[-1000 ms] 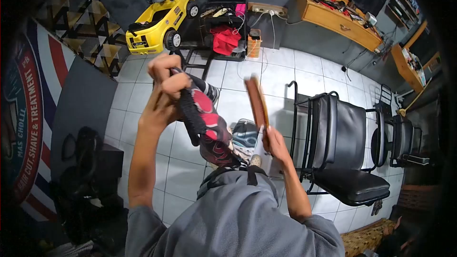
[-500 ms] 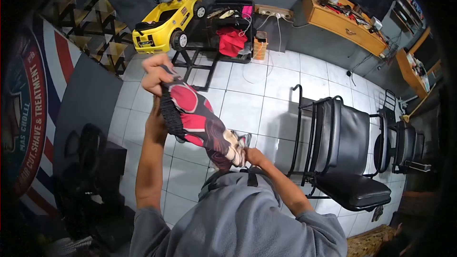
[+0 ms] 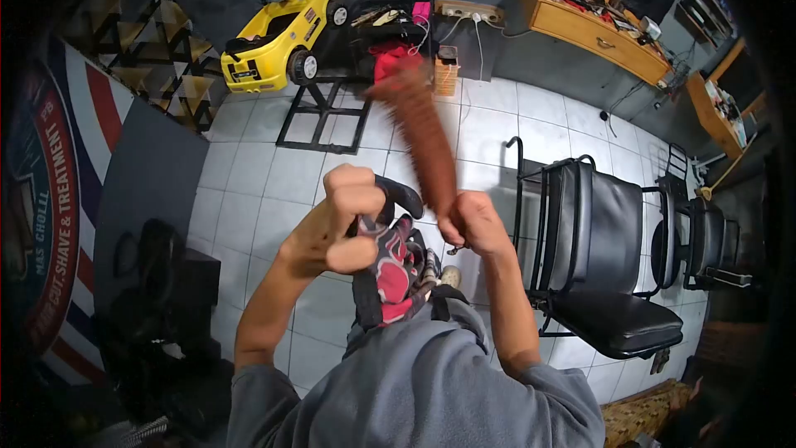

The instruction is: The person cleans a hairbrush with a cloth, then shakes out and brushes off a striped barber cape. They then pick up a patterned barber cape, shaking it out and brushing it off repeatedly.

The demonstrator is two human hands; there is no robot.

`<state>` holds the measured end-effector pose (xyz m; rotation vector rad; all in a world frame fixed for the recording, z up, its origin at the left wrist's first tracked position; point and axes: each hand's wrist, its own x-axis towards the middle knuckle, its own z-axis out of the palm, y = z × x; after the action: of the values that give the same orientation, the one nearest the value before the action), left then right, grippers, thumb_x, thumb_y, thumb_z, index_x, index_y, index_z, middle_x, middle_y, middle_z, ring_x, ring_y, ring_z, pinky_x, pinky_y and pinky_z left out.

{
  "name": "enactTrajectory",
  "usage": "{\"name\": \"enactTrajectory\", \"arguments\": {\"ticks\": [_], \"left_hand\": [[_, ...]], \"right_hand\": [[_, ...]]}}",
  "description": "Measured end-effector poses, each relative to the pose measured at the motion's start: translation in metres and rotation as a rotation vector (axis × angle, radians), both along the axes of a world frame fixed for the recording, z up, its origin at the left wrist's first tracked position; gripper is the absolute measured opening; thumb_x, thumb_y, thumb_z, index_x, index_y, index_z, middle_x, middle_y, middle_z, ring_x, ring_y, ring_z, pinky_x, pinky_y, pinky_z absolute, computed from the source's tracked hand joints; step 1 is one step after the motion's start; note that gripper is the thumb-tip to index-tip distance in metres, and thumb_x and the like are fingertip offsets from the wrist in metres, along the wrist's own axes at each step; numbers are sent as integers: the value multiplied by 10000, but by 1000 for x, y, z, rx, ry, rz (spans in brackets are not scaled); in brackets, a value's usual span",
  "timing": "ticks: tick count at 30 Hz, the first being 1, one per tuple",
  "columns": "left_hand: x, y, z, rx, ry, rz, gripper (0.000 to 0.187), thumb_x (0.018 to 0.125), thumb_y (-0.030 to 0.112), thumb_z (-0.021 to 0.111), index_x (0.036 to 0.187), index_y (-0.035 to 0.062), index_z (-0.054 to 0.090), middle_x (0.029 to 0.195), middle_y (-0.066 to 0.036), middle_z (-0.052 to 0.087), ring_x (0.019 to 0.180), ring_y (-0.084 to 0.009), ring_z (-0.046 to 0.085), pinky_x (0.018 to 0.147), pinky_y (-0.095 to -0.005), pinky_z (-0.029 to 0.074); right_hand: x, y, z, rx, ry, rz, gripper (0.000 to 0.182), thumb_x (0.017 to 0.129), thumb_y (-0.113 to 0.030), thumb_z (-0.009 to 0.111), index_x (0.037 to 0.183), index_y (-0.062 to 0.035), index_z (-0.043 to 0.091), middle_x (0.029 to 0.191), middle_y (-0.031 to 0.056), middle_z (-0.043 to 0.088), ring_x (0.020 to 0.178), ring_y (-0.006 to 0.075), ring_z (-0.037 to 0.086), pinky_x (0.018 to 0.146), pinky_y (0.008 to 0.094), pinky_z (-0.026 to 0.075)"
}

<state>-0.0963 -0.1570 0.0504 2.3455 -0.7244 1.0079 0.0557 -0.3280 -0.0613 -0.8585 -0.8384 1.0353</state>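
In the head view, my left hand (image 3: 348, 220) is closed on a black, red and white patterned cloth (image 3: 394, 270) that hangs in front of my body. A black curved band (image 3: 402, 197) shows beside those fingers. My right hand (image 3: 481, 224) is wrapped round the lower end of a long reddish-brown duster (image 3: 427, 149). Its fuzzy-edged body points up and away from me, and its far end is smeared by motion. A small dark tip pokes out below the right fist. The cloth hangs just left of that hand.
Ahead on the left stands a yellow toy car (image 3: 282, 37), with a black metal frame (image 3: 323, 148) on the tiles before it. A black case (image 3: 390, 4) holds red cloth. A wooden drawer shelf (image 3: 597, 33) hangs at the back. Black padded chairs (image 3: 593, 224) stand to the right.
The brown duster has come into view in my right hand, raised forward. My left hand has drawn back toward my body and to the right; the cloth now hangs bunched and lower.
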Motion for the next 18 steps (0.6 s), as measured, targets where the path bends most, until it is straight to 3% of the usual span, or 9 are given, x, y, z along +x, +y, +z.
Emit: {"name": "enactTrajectory", "arguments": {"ticks": [3, 6, 7, 8, 10, 11, 13, 16, 18], "left_hand": [[3, 18, -8, -51, -76, -41, 347, 468, 228, 663, 664, 103, 405, 786, -78, 433, 702, -243, 450, 563, -338, 335], [-3, 26, 5, -387, 63, 170, 411, 444, 428, 564, 483, 77, 353, 496, -53, 346, 463, -206, 370, 468, -311, 251], [-1, 19, 9, -556, -71, 128, 358, 490, 374, 595, 480, 74, 398, 546, -65, 390, 517, -223, 411, 512, -326, 309], [2, 12, 13, -706, -220, 79, 313, 537, 319, 626, 478, 72, 444, 595, -77, 433, 571, -239, 453, 555, -340, 367], [7, 4, 2, -743, -320, 139, 384, 532, 394, 588, 475, 57, 413, 564, -84, 410, 560, -241, 438, 552, -342, 366], [-5, 17, 6, -672, -67, 146, 406, 531, 419, 573, 474, 55, 401, 550, -83, 400, 561, -239, 436, 554, -341, 365], [-5, 12, 3, -514, 5, 133, 319, 547, 331, 581, 557, 91, 373, 583, -75, 381, 555, -223, 410, 533, -332, 330], [-2, 8, 4, -217, 44, 46, 313, 565, 189, 612, 717, 145, 342, 703, -65, 375, 598, -221, 386, 546, -336, 306], [0, 5, 4, -134, 42, 3, 418, 576, 91, 639, 837, 181, 326, 807, -58, 377, 643, -227, 376, 570, -346, 300]], "right_hand": [[-1, 10, 2, -360, -78, 246, 366, 975, -320, 423, 858, -28, 608, 550, -35, 446, 469, 49, 348, 430, 204, 282], [6, 15, -114, -672, -629, 259, 530, 910, -505, 462, 793, -18, 636, 578, 44, 537, 540, 132, 508, 501, 288, 411], [3, 9, -145, -720, -793, 235, 627, 869, -595, 434, 794, -16, 662, 652, 147, 611, 629, 279, 606, 596, 368, 478], [-1, -1, -183, -752, -965, 149, 627, 865, -589, 466, 706, -9, 642, 542, 76, 571, 491, 177, 565, 477, 327, 461], [1, -19, -255, -1030, -977, 294, 594, 859, -571, 479, 765, -19, 676, 611, 109, 619, 516, 213, 600, 504, 358, 487], [2, -36, -322, -984, -1062, 90, 548, 854, -538, 502, 772, -26, 681, 649, 131, 636, 528, 244, 609, 513, 380, 491], [-13, -47, -294, -1165, -1232, -240, 524, 844, -515, 522, 765, -23, 682, 645, 147, 637, 528, 281, 612, 524, 403, 490], [13, -44, -271, -1037, -841, -158, 490, 860, -470, 516, 776, -17, 685, 629, 189, 629, 620, 330, 643, 594, 428, 495], [16, -28, -191, -834, -268, -266, 462, 896, -422, 533, 755, -3, 666, 479, -6, 473, 399, 55, 414, 366, 233, 307]]}}
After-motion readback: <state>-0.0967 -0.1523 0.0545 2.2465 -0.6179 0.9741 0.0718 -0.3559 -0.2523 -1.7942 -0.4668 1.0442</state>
